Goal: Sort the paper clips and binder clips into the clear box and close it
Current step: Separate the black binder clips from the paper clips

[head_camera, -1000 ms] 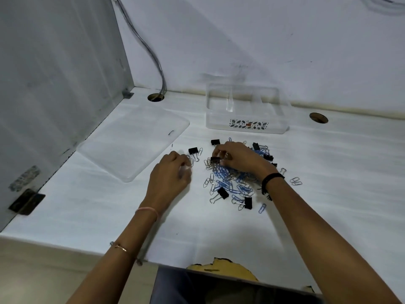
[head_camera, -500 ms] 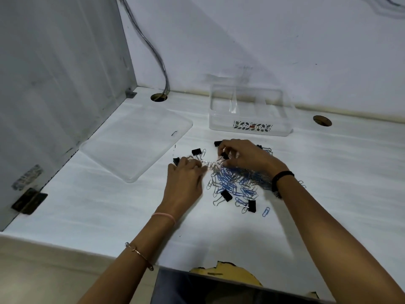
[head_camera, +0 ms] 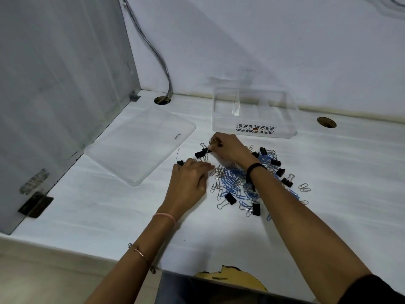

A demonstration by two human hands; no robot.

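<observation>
Blue and silver paper clips (head_camera: 232, 185) lie heaped with black binder clips (head_camera: 230, 198) before the empty clear box (head_camera: 254, 130). The right hand (head_camera: 228, 150) pinches one binder clip (head_camera: 200, 154) in its fingers. The left hand (head_camera: 188, 185) rests curled on the counter (head_camera: 109, 211); I cannot tell if it holds anything.

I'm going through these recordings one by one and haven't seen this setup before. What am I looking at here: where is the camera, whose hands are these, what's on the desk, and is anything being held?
There is no machine: a person works with bare hands, and the one camera sits on their head, looking forward and down.

On the white desk lies a heap of paper clips, blue and silver, mixed with black binder clips. Behind the heap stands the clear box, open and seemingly empty. Its clear lid lies flat to the left.

The right hand pinches something small at the heap's far edge, next to a binder clip; which piece it grips is too small to tell. The left hand rests, fingers curled, at the heap's left edge; whether it holds anything is hidden.
</observation>
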